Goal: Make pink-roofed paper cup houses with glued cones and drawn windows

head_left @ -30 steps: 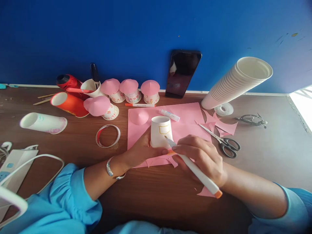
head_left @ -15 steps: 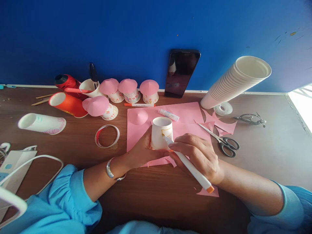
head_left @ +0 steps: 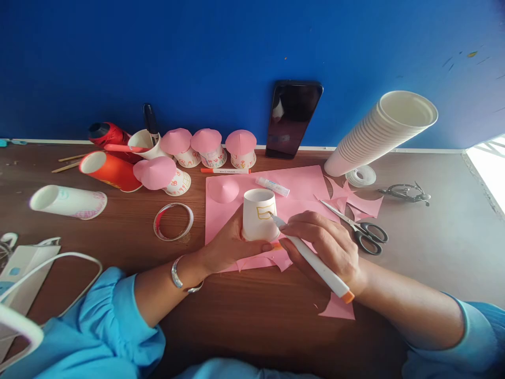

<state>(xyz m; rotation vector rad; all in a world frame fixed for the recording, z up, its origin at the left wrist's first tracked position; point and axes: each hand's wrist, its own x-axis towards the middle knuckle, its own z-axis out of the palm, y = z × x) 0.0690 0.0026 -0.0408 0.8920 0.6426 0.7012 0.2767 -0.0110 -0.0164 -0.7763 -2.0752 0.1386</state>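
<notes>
My left hand point(head_left: 226, 239) is closed around the lower left side of a white paper cup point(head_left: 252, 227), its narrower end up. A yellow-brown outline like a small window shows on the cup's side. Between the fingers of my right hand point(head_left: 323, 245) is a white marker point(head_left: 315, 263) with an orange end. Its tip touches the cup at the right part of that outline. Beneath the cup lies a pink paper sheet point(head_left: 311, 181), bearing a pink paper cone point(head_left: 223, 189) and a glue stick point(head_left: 272, 186).
Cups with pink cone roofs point(head_left: 240, 142) stand at the back left, near an orange marker point(head_left: 225, 170) and tape ring point(head_left: 173, 221). A phone point(head_left: 294, 120) leans on the blue wall. Rightward are scissors point(head_left: 365, 232), paper scraps point(head_left: 365, 202) and stacked cups point(head_left: 369, 131).
The marker tip and right hand have shifted slightly right along the cup. The drawn outline has grown into a nearly rectangular shape. The cup has moved slightly left.
</notes>
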